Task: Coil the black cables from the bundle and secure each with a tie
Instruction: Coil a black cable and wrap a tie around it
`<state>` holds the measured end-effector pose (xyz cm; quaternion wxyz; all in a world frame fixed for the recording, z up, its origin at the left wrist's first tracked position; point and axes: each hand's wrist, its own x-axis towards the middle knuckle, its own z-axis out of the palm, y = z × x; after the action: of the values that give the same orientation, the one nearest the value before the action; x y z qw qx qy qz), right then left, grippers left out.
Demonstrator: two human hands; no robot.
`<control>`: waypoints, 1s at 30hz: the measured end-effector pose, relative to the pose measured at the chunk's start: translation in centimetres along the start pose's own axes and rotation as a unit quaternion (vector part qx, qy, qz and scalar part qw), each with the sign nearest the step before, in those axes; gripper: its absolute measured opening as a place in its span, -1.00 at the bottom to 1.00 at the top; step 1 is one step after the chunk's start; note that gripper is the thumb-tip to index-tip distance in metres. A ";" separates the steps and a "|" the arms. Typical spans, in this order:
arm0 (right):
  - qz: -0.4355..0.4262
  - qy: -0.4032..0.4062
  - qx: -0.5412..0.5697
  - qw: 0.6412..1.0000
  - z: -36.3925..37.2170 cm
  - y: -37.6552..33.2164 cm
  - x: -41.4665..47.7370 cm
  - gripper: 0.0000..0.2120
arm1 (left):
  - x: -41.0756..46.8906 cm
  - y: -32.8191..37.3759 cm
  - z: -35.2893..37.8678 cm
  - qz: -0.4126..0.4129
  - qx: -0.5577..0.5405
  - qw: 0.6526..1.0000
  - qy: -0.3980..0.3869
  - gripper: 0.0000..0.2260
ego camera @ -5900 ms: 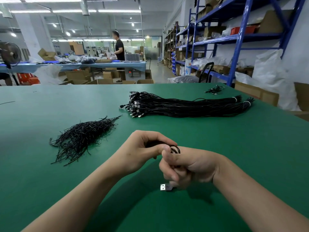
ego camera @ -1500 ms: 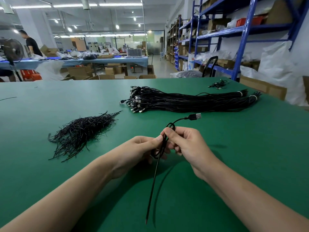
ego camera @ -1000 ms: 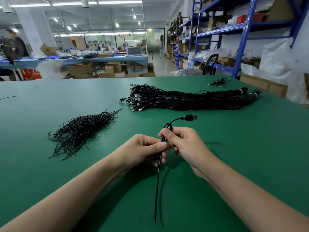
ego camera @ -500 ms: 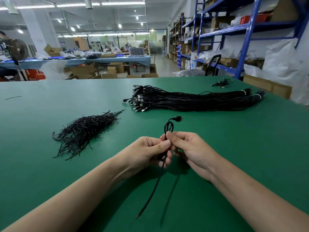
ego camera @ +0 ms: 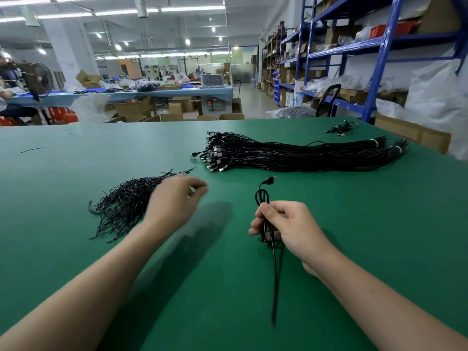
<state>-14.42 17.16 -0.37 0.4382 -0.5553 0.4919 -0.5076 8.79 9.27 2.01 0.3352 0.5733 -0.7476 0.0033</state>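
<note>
My right hand [ego camera: 286,224] grips a folded black cable [ego camera: 263,198]; its loops stick up above my fist, a USB plug [ego camera: 270,180] points away from me, and one loose end trails toward me over the green table [ego camera: 354,224]. My left hand [ego camera: 174,198] hovers over the right edge of the pile of black ties [ego camera: 126,201], fingers loosely curled and holding nothing. The big bundle of black cables [ego camera: 291,155] lies farther back, bound with white bands at its right end.
A few coiled cables [ego camera: 342,127] lie at the table's far right corner, and a stray tie [ego camera: 31,149] at far left. Blue shelving [ego camera: 379,59] and cardboard boxes [ego camera: 412,133] stand to the right. A seated person [ego camera: 7,97] is at the far left.
My left hand has let go of the cable and moved left to the tie pile. My right hand now holds the folded cable alone.
</note>
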 end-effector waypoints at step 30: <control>-0.007 -0.001 -0.050 0.999 0.4 0.3 -0.3 -0.73 | 0.4 -7.3 -2.6 -0.187 0.019 0.977 0.106 -0.86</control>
<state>-14.02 17.38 -0.70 0.4072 -0.5803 0.5125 -0.4845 16.31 7.44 1.41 0.3961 0.7055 -0.5875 0.0152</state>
